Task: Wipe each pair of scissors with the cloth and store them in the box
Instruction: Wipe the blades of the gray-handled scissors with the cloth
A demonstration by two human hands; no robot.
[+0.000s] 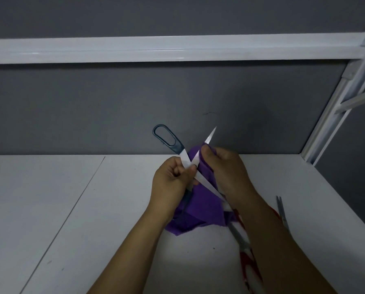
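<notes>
**Three pairs of scissors, one being held in the cloth**

From the head camera, a person is holding the teal-handled scissors [180, 147] above the white table [92, 209], with the blades spread into an X. The left hand [171, 183] is gripping them with curled fingers just below the pivot, hiding the lower handle. The other handle loop is pointing up and to the left. The right hand [228, 172] is pinching the single purple cloth [198, 206] around the upper blade, whose tip is sticking out above the fingers. The rest of the cloth is hanging down between the two wrists.

A second pair, the red-handled scissors [240, 236], is lying on the table, partly under the right forearm. A third pair of scissors [281, 209] is lying just right of that forearm, showing mostly its blades. A white rail [177, 47] is crossing the gray wall behind.
</notes>
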